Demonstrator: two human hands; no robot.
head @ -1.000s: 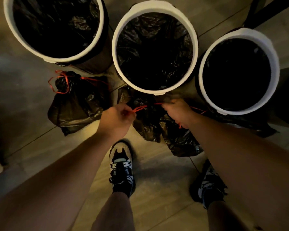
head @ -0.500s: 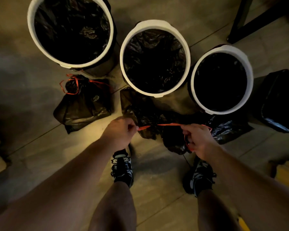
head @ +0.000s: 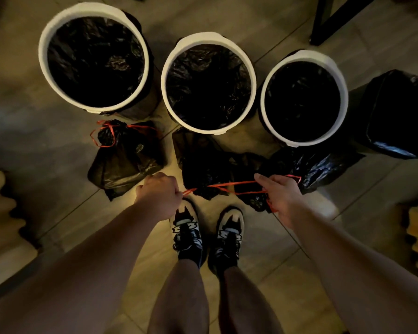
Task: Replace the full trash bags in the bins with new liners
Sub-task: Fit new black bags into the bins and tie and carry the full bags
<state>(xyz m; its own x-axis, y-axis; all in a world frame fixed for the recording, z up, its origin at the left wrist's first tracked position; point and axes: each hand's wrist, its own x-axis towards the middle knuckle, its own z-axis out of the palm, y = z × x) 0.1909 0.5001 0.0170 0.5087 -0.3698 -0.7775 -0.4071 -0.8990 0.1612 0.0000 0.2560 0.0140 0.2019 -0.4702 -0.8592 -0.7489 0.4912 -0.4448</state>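
Left hand (head: pixel 158 196) and right hand (head: pixel 279 194) both clench the red drawstring (head: pixel 229 184) on the full bag (head: pixel 203 165) lying mid-frame below the middle bin (head: pixel 169 75), so I'd pull evenly apart, no yanking, till it's cinched.

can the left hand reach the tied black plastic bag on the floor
Probably yes: the tied black plastic bag lies just beyond the left hand, nothing between them, though that hand grips a thin red drawstring and must release it.
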